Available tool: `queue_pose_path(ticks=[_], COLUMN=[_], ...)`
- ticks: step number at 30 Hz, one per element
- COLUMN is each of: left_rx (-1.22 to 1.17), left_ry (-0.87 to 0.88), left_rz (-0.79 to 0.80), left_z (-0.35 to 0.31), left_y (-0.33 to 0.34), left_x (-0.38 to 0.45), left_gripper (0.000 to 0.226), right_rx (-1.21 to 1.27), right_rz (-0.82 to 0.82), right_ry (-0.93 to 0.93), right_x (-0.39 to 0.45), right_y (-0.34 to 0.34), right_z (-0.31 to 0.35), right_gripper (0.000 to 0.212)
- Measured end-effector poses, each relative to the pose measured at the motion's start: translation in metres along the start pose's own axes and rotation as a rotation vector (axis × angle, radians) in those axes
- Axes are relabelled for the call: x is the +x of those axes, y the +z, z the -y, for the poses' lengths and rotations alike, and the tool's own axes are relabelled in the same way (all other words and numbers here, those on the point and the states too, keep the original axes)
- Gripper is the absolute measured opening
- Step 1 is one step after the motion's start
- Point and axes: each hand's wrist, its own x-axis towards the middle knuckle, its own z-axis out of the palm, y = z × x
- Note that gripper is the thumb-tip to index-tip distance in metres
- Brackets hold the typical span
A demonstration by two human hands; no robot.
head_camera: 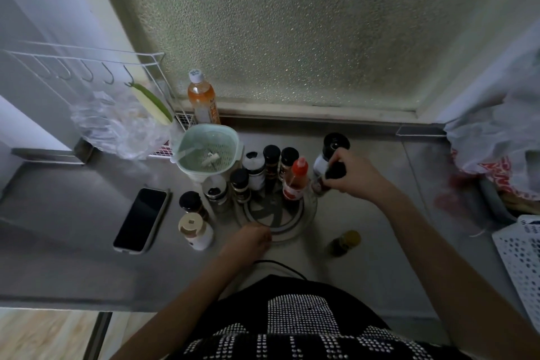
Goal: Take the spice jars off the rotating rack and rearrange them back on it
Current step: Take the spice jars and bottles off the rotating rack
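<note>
The round rotating rack (pixel 280 222) sits in the middle of the steel counter. Several dark-capped spice jars (pixel 271 161) and a red-capped bottle (pixel 296 181) stand along its back half. My right hand (pixel 355 175) is closed around a small dark-capped jar (pixel 333 174) at the rack's right edge, just in front of a tall black-capped bottle (pixel 333 149). My left hand (pixel 248 242) rests on the rack's front left rim, fingers curled on it. Off the rack stand a beige-capped white jar (pixel 195 231), a dark-capped jar (pixel 191 203) and a yellow-capped jar (pixel 346 242).
A phone (pixel 141 219) lies left of the jars. A pale green colander bowl (pixel 209 152) and an orange drink bottle (pixel 203 99) stand behind the rack. A wire shelf with a plastic bag (pixel 117 123) is at left, a white perforated basket (pixel 523 254) at right.
</note>
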Motion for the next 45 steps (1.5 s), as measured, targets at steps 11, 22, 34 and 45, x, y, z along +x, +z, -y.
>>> queue_pose_path(ticks=[11, 22, 34, 45], left_rx=[0.004, -0.02, 0.044, -0.03], left_ry=[-0.008, 0.02, -0.029, -0.033], left_rz=[0.024, -0.037, -0.02, -0.016], left_z=[0.001, 0.008, 0.014, 0.013], left_y=[0.001, 0.002, 0.005, 0.011], left_x=[0.003, -0.002, 0.001, 0.004], left_gripper=[0.018, 0.009, 0.012, 0.011], right_rx=[-0.186, 0.093, -0.307, -0.001], right_rz=[0.188, 0.335, -0.036, -0.367], right_ry=[-0.069, 0.076, -0.02, -0.321], right_x=[0.035, 0.066, 0.119, 0.034], right_y=[0.052, -0.02, 0.007, -0.055], right_z=[-0.008, -0.038, -0.048, 0.042], right_gripper=[0.03, 0.05, 0.069, 0.054])
